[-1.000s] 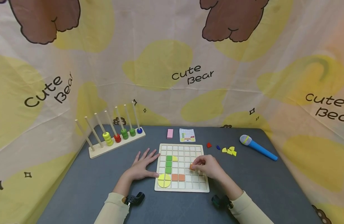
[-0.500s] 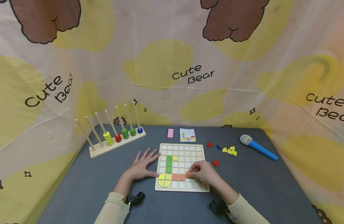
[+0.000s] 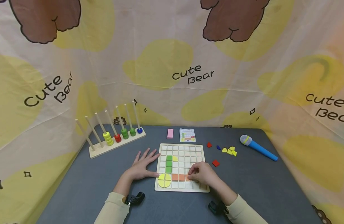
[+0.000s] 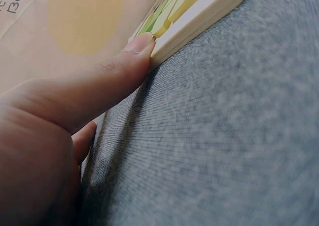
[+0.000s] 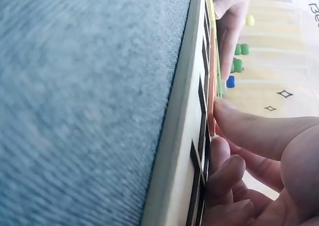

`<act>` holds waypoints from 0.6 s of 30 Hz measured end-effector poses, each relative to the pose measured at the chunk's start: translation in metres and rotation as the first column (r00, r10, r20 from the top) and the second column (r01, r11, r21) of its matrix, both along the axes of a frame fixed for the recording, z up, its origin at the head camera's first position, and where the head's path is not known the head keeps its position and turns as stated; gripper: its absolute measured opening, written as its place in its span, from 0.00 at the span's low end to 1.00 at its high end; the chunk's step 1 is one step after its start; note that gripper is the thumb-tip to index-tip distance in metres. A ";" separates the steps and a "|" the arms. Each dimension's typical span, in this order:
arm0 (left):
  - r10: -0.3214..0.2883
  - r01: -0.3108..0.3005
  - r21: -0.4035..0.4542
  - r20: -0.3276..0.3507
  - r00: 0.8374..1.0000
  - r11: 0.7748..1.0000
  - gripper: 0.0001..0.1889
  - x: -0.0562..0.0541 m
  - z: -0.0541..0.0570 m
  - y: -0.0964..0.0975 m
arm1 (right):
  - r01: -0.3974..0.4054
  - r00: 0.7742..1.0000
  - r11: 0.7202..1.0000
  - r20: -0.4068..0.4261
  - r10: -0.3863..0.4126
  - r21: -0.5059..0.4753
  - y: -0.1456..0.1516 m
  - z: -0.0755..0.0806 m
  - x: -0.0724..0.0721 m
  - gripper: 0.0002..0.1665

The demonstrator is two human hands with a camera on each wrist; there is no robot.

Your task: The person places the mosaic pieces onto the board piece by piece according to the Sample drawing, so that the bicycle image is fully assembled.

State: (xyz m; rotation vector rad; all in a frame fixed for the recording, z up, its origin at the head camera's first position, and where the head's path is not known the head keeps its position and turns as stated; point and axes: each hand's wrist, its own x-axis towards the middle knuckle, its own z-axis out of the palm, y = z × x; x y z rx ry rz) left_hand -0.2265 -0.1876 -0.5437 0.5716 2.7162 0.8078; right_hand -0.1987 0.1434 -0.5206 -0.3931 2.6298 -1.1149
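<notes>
A wooden grid board lies flat on the table, with green tiles, a yellow piece, a yellow circle of quarter pieces and two orange tiles. My right hand pinches a further orange tile, down in the cell right of those two. In the right wrist view, the thumb is on the tile's edge and the other fingers are curled close to the board. My left hand lies spread at the board's left side, its thumb touching the board's edge.
Right of the board lie red pieces, a blue piece and several yellow pieces. A blue toy microphone is farther right. Behind are a pink block and a pattern card. A bead counting rack stands back left.
My right hand has moved left and toward me with the orange tile, bringing it down beside the other two orange tiles. A red piece it covered now shows. The left hand stays still.
</notes>
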 end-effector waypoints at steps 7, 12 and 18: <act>0.004 -0.004 0.000 -0.007 1.000 1.000 0.52 -0.001 -0.002 0.000 | 0.054 0.999 0.998 0.005 -0.054 -0.012 0.004 0.016 -0.011 0.07; 0.004 -0.005 -0.003 -0.011 1.000 1.000 0.53 -0.001 -0.004 -0.001 | 0.135 0.991 0.991 -0.015 -0.135 0.008 0.011 0.029 -0.025 0.07; 0.004 -0.004 -0.003 -0.014 1.000 1.000 0.53 0.000 -0.004 0.000 | 0.154 0.987 0.988 -0.043 -0.154 -0.009 0.025 0.036 -0.044 0.09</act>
